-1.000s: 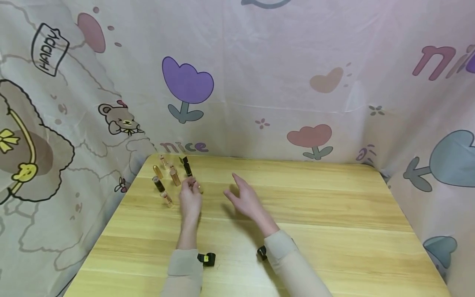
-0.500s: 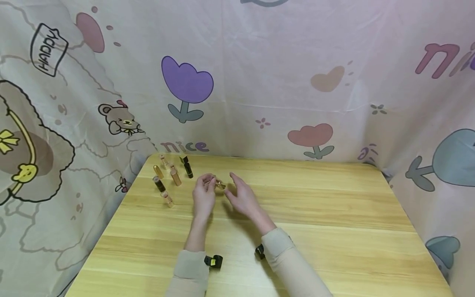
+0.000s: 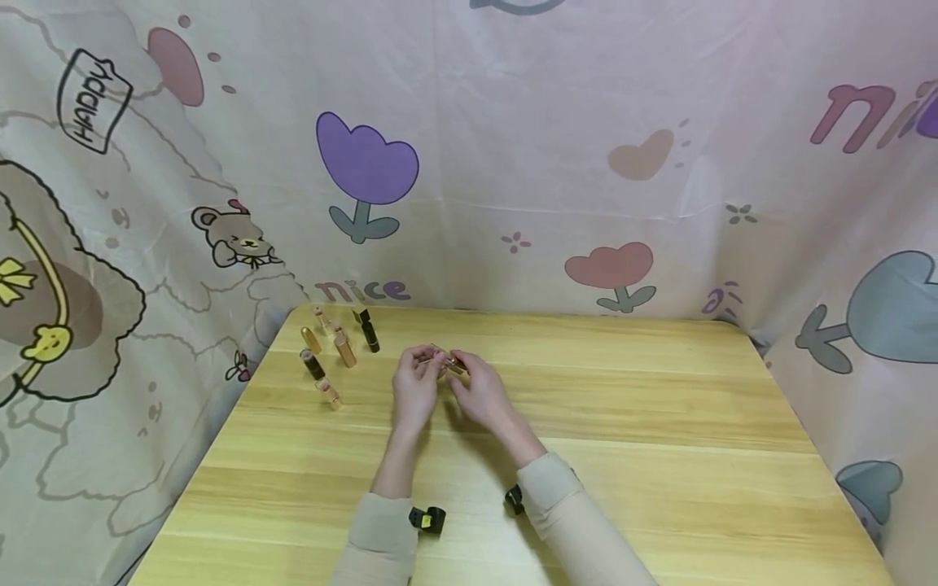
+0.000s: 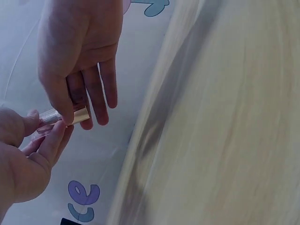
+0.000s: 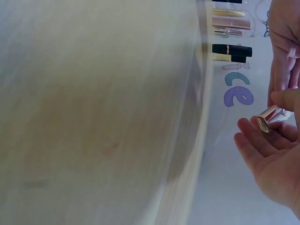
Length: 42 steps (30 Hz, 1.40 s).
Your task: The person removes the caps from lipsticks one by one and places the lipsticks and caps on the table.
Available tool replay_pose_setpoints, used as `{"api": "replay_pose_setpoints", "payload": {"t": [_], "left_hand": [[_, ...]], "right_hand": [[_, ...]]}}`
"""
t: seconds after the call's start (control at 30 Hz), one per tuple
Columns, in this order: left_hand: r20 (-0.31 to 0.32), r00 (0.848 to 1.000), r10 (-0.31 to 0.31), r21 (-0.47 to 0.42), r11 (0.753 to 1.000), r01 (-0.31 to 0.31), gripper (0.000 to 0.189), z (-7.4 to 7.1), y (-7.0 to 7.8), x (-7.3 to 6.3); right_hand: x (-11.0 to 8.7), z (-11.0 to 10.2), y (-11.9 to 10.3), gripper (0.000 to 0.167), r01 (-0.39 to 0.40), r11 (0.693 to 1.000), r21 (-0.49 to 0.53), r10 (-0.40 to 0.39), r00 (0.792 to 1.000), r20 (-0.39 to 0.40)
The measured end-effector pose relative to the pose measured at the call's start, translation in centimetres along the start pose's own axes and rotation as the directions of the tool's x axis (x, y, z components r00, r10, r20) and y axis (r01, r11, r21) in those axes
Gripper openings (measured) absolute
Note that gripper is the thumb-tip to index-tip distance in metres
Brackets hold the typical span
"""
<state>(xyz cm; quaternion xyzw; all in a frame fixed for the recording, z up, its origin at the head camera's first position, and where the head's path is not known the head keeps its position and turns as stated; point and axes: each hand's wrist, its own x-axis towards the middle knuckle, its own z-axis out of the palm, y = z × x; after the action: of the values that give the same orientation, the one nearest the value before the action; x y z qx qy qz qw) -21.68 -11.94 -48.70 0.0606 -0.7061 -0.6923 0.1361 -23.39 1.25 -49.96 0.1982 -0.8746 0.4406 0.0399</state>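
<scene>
Between both hands is a gold lipstick tube [image 3: 456, 365] with a clear-looking section, held off the table. My left hand [image 3: 415, 393] pinches the clear-looking part with thumb and fingertips; in the left wrist view that left hand [image 4: 23, 159] comes in from the left. My right hand [image 3: 484, 397] has its thumb and index finger on the gold end, its other fingers spread loosely. The gold end of the lipstick tube [image 5: 266, 121] faces the camera in the right wrist view, above the right palm. Fingers partly cover the tube.
Several lipsticks stand at the table's far left: a black one [image 3: 370, 335], a gold one [image 3: 311, 339], a rose-gold one [image 3: 344, 348], a dark one [image 3: 313, 365] and a pinkish one [image 3: 330, 395]. A printed cloth [image 3: 498, 163] hangs behind the wooden table [image 3: 659, 423].
My left hand has moved right from the lipstick group, bringing the gold lipstick tube to the right hand. The right hand's thumb and index finger have closed on the tube's end.
</scene>
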Motion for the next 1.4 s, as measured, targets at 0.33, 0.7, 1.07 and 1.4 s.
{"api": "replay_pose_setpoints", "payload": {"t": [0.33,0.7,1.07,1.4], "left_hand": [[0.037,0.999,0.013,-0.005,1.0,-0.013,0.03,0.1,-0.2,-0.1],[0.115,0.993,0.027,-0.042,0.999,-0.022,0.03,-0.1,-0.1,0.0],[0.052,0.994,0.098,-0.159,0.983,-0.089,0.027,-1.5,1.3,0.3],[0.072,0.982,0.176,-0.088,0.982,-0.169,0.027,-1.7,2.1,0.0]], "right_hand": [[-0.5,-0.4,0.4,0.033,0.001,0.996,0.087,0.001,1.0,-0.026],[-1.4,-1.6,0.3,0.03,-0.038,0.991,0.124,0.039,0.999,-0.009],[-2.2,-3.5,1.7,0.025,-0.071,0.997,0.03,0.072,0.997,-0.036],[-3.4,-6.0,3.5,0.03,-0.146,0.98,0.134,0.163,0.978,-0.13]]}}
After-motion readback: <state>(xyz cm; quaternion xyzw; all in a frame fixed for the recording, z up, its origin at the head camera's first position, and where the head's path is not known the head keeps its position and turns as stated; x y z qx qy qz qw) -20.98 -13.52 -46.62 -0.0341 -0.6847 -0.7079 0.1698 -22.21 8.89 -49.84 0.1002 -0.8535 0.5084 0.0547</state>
